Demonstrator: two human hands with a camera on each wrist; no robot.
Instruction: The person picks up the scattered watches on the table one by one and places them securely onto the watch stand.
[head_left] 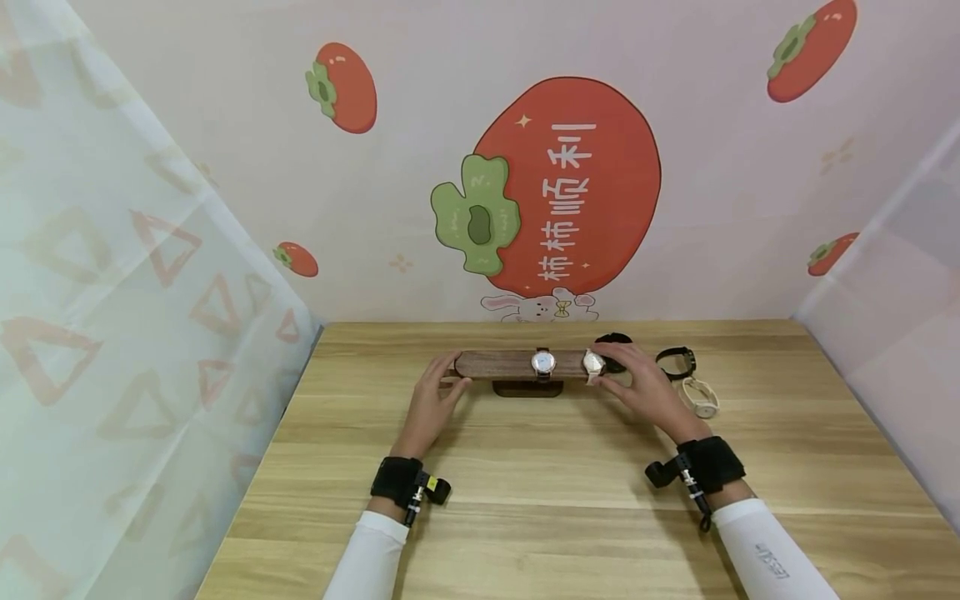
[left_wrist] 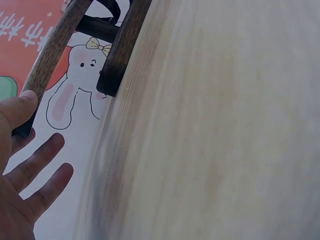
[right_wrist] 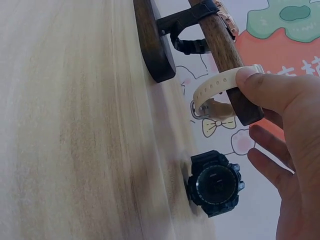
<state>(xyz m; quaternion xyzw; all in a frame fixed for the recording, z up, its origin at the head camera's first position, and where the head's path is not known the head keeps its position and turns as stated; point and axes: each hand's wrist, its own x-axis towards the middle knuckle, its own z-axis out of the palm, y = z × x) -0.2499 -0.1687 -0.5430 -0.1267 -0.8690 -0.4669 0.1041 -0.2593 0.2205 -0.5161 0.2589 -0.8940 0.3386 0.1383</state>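
A dark wooden watch stand (head_left: pixel 495 364) has a long horizontal bar raised over a small base (head_left: pixel 527 389). My left hand (head_left: pixel 432 400) holds the bar's left end between thumb and index finger, the other fingers spread in the left wrist view. Around the bar's right part goes a watch with a cream strap (right_wrist: pixel 216 85); its pale dial (head_left: pixel 593 362) faces up. My right hand (head_left: pixel 651 390) pinches this watch, thumb on the strap, at the bar's right end. Nearer the middle, a white-dialled watch (head_left: pixel 543 362) with a dark strap circles the bar.
A chunky black watch (right_wrist: pixel 216 184) lies on the table beyond my right hand. To the right are a black watch (head_left: pixel 677 363) and a cream watch (head_left: pixel 702 398). The wooden table (head_left: pixel 540 500) meets a printed backdrop (head_left: pixel 405 208) behind the stand.
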